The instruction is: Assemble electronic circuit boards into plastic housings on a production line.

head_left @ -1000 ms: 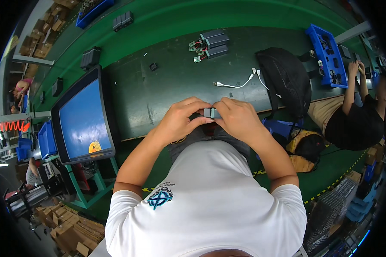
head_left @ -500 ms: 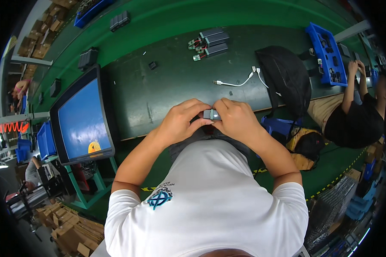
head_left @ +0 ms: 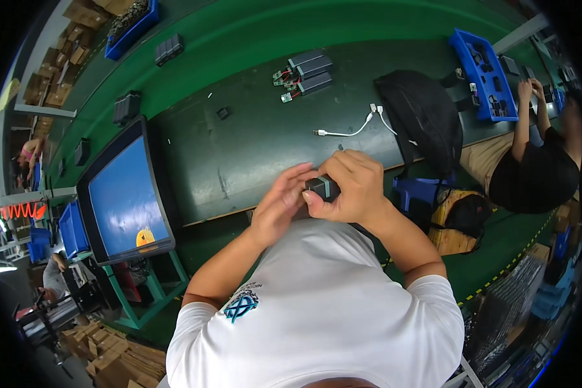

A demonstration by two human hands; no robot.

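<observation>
Hovering near bench edge (head_left: 220,216), right hand (head_left: 354,187) grips block (head_left: 315,186).

The right hand (head_left: 357,189) hides 1 end of the dark block (head_left: 319,187) from view.

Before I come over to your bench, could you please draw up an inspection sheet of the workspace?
Surface: dark green tabletop, some dark marks.
Job's things: dark block with a pale green band, held above the person's lap.
Clutter: black bag, small black piece and dark packs on the tabletop.
Hands: right hand grips the block; left hand open beside it, contact unclear.
Cables: white cable near the bag.
Surroundings: monitor at left; blue tray and co-worker at right.
</observation>
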